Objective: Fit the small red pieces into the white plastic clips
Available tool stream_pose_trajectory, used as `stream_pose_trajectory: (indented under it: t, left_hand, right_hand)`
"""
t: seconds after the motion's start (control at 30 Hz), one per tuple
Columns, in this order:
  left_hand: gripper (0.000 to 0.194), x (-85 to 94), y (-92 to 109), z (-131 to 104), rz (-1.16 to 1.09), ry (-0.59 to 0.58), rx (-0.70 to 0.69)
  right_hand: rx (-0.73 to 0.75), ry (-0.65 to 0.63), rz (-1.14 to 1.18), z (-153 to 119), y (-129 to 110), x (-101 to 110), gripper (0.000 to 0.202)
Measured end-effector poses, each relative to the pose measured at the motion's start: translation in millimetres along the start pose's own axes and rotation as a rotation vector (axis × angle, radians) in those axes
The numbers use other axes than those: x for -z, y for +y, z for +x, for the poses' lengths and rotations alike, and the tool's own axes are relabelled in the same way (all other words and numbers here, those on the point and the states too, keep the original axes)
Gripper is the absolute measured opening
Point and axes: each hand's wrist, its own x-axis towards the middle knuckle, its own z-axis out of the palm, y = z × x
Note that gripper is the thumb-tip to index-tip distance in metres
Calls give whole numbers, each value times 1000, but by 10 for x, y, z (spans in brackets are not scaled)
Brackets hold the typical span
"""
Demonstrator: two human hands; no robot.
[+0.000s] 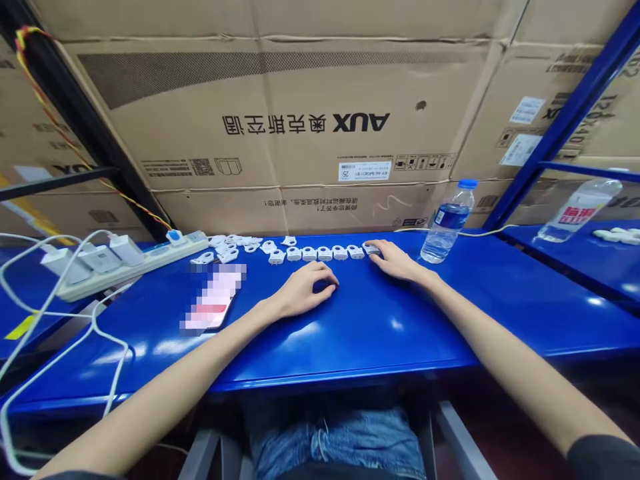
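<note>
Several small white plug-like pieces (325, 253) stand in a row across the blue table (350, 340). At the right end of this row, my right hand (395, 259) has its fingers closed on one white piece (371, 249). My left hand (309, 289) rests on the table just in front of the row, fingers curved and thumb apart, with nothing between them. More white pieces (235, 243) lie in a loose pile at the row's left, near the power strip.
A power strip (195, 241) with white chargers (127, 250) and cables is at the left. A phone (215, 300) lies beside my left forearm. A water bottle (445, 223) stands beyond my right hand, another bottle (575, 210) farther right. Cardboard boxes (300, 80) form the back.
</note>
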Motion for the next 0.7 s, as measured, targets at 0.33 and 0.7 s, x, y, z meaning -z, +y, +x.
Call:
stream_pose_trajectory:
  t: [0.33, 0.7]
  left_hand:
    - [25, -41, -156, 6, -7, 246, 46]
    - [18, 5, -138, 52, -127, 557, 156]
  right_hand:
    - [-18, 3, -152, -2, 119, 31, 33]
    - [124, 221, 44, -29, -280, 175, 24]
